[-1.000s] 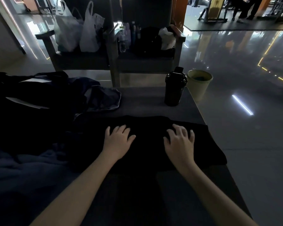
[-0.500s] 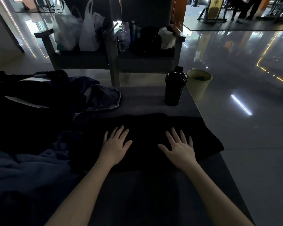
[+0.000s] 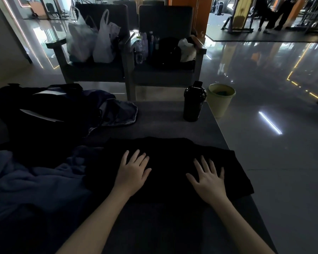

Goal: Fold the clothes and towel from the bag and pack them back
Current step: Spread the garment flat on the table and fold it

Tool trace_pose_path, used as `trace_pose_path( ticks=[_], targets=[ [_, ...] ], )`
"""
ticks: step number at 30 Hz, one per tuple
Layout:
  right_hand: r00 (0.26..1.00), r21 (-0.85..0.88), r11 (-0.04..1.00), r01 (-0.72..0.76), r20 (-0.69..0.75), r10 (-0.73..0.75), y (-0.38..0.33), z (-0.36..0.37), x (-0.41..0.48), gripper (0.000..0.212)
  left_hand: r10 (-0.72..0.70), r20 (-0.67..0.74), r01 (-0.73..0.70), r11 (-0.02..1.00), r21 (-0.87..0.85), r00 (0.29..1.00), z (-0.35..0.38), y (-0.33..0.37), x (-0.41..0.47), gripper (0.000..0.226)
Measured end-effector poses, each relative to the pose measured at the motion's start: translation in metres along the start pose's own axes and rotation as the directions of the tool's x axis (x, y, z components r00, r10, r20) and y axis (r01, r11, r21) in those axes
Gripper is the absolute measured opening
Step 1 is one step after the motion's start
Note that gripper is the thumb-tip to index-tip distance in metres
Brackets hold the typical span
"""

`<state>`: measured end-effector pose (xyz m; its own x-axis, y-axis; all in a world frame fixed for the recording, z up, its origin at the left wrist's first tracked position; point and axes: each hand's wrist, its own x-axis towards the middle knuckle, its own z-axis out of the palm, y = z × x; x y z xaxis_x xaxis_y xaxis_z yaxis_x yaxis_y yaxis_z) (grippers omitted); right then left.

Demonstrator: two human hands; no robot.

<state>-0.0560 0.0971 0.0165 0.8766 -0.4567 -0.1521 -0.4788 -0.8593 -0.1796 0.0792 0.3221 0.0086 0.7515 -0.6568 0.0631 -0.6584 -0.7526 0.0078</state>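
Observation:
A black garment (image 3: 169, 162) lies spread flat on the grey table (image 3: 160, 114) in front of me. My left hand (image 3: 132, 171) presses flat on its left part, fingers straight. My right hand (image 3: 207, 178) lies flat on its right part with fingers spread. A blue towel (image 3: 31, 182) is bunched at the left, touching the garment. Behind it sits a dark bag (image 3: 39, 114) with dark blue clothing (image 3: 117, 112) spilling out of it.
A black shaker bottle (image 3: 194, 103) stands near the table's far right corner. A pale green bin (image 3: 220, 98) stands on the floor beside it. Two chairs (image 3: 163, 74) behind the table hold plastic bags (image 3: 92, 41) and bottles. The table's right edge runs close to the garment.
Both hands have slid slightly toward me over the black garment, and the fingers of the right hand have spread. The garment lies flatter.

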Motion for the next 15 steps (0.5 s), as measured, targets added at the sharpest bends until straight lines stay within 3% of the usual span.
trace_pose_path(
  ticks=[4, 7, 10, 13, 15],
  targets=[
    [1.0, 0.021, 1.0, -0.007, 0.022, 0.006, 0.0, 0.001, -0.021, 0.068, -0.155, 0.094, 0.162, 0.984, -0.072, 0.983, -0.003, 0.0, -0.023, 0.081],
    [0.999, 0.031, 0.999, -0.04, 0.037, 0.038, -0.003, 0.001, -0.032, 0.069, -0.18, 0.115, 0.182, 0.983, -0.007, 0.977, -0.011, -0.005, -0.037, 0.061],
    [0.997, 0.042, 0.997, -0.062, 0.048, 0.06, -0.013, 0.004, -0.045, 0.069, -0.213, 0.101, 0.209, 0.977, 0.05, 0.972, -0.018, -0.008, -0.058, 0.055],
    [0.996, 0.046, 0.996, -0.076, 0.045, 0.074, -0.02, 0.006, -0.056, 0.068, -0.287, -0.042, 0.288, 0.958, 0.004, 0.957, -0.026, -0.002, -0.084, 0.044],
    [0.996, 0.051, 0.996, -0.078, 0.038, 0.076, -0.022, 0.005, -0.061, 0.068, -0.383, -0.222, 0.382, 0.923, -0.047, 0.897, -0.032, 0.005, -0.102, 0.023]
  ],
)
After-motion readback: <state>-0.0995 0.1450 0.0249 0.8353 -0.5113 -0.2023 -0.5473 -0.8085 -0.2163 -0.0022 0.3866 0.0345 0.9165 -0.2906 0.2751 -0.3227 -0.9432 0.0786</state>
